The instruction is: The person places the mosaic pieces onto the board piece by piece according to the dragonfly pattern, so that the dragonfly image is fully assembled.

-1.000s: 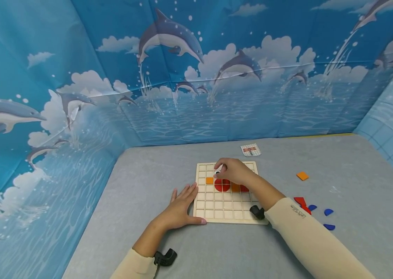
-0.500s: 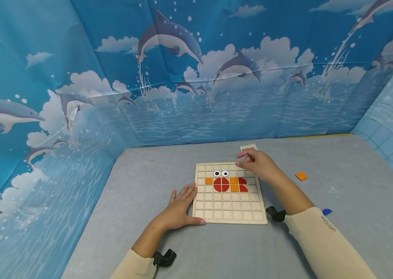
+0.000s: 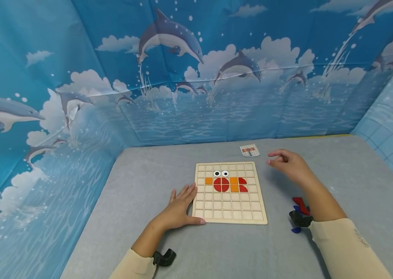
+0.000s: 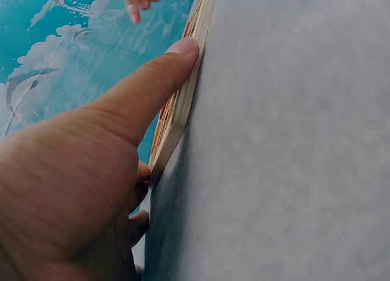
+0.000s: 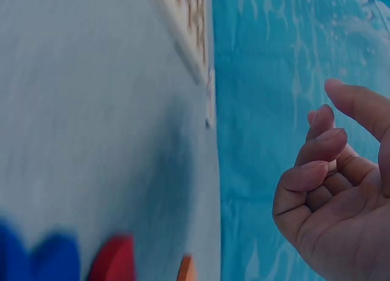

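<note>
R hand over bench, fingers bent, nil held; red pcs nearside, well off L hand, its fingers spread agst board

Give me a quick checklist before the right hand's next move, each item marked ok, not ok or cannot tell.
1. Board steadied: ok, the left hand touches its left edge.
2. Right hand free: ok, raised off to the board's right, holding nothing.
3. Eye pieces seated: ok, side by side just above the red circle.
4. Layout matches the card: cannot tell, its print is too small.
5. Loose pieces all visible from the head camera: not ok, the right forearm hides the orange one.
</note>
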The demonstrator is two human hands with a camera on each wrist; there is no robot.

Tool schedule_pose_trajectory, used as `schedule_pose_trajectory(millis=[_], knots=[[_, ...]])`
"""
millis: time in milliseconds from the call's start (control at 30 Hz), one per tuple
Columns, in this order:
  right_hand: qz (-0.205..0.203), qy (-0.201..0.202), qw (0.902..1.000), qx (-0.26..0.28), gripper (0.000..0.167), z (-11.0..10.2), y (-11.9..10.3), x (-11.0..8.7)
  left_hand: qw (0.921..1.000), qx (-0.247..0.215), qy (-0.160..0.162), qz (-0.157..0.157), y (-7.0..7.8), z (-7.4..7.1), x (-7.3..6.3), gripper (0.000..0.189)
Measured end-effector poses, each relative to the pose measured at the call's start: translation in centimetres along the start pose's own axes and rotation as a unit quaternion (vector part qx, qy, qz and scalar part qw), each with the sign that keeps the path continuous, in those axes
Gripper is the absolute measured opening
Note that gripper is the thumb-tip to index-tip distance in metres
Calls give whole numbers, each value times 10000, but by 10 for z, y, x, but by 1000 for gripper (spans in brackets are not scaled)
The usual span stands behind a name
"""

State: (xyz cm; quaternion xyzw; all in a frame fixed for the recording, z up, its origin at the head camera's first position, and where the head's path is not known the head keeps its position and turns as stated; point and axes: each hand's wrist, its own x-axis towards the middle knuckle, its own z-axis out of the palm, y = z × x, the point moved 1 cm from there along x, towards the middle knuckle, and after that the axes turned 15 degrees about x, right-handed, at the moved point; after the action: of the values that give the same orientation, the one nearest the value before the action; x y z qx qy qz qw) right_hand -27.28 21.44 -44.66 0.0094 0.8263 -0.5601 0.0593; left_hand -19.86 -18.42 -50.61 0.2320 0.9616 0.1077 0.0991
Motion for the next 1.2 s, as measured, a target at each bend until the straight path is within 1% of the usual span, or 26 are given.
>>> schedule_pose_trajectory(millis=[300,500,633,800,933,1033,1200], knots=[[209,147,9997,-42,65,-28,21,-7,10000,-51,-23,-37,1,0,-1,119],[391,151,9991,-66,70,-42,35,-12,10000,-78,-36,-48,1,0,-2,119],[488,72,9987,-149,70,-49,42,-14,9999,-87,-37,-54,1,-1,-3,118],[599,-22,9977,-313,64,-59,52,-15,9999,-88,-57,-69,1,-1,-3,118],[687,-86,9971,-325,68,-65,60,-15,9999,-86,-48,-67,2,-1,-3,119],[755,-166,9964,-337,70,-69,67,-14,9999,-87,-53,-56,2,0,-3,119],[906,-200,9948,-429,66,-71,74,-12,10000,-51,-20,-22,1,0,-1,119]])
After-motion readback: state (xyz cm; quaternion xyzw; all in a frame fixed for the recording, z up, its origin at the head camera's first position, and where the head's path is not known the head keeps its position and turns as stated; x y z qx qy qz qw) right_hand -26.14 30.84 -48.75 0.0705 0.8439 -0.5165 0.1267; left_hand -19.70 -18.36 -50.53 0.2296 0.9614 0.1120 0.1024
